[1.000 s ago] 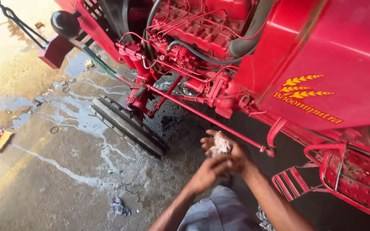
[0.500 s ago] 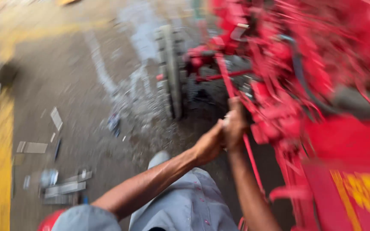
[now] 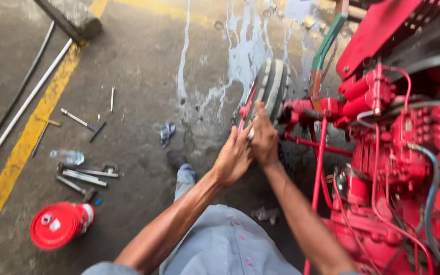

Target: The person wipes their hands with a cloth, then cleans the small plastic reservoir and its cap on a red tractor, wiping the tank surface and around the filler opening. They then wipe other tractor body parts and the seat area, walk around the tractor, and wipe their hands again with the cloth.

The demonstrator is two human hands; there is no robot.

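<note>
From the head view, two bare arms are seen reaching out over a wet grey concrete floor [image 3: 143, 66] toward a big red machine [image 3: 398, 168]. The left hand [image 3: 234, 158] and the right hand [image 3: 264, 136] are pressed close together, palm near palm, just in front of a small ribbed tyre [image 3: 272, 86]. Something small and pale [image 3: 251, 133] is pinched between them, but what it is cannot be told — it is too small and mostly hidden. The fingers of both hands are stretched out rather than curled, and whether they truly clamp the pale thing cannot be told. A thin red rod [image 3: 320, 153] stands just right of the right hand, and red pipes and a blue hose [image 3: 430, 173] are seen on the machine farther right. A leg in grey-blue cloth [image 3: 220, 239] and a dark shoe [image 3: 175, 159] are seen below the hands. Farther left on the floor, well apart from the hands, some metal tools [image 3: 85, 175] are laid near a clear plastic bottle [image 3: 66, 156], and a red round can [image 3: 59, 224] is lying on its side below them. A crumpled rag [image 3: 167, 133] is lying between the tools and the tyre. A yellow painted line [image 3: 31, 127] is seen running across the floor on the left — long thin bars [image 3: 24, 104] are lying beside it.
</note>
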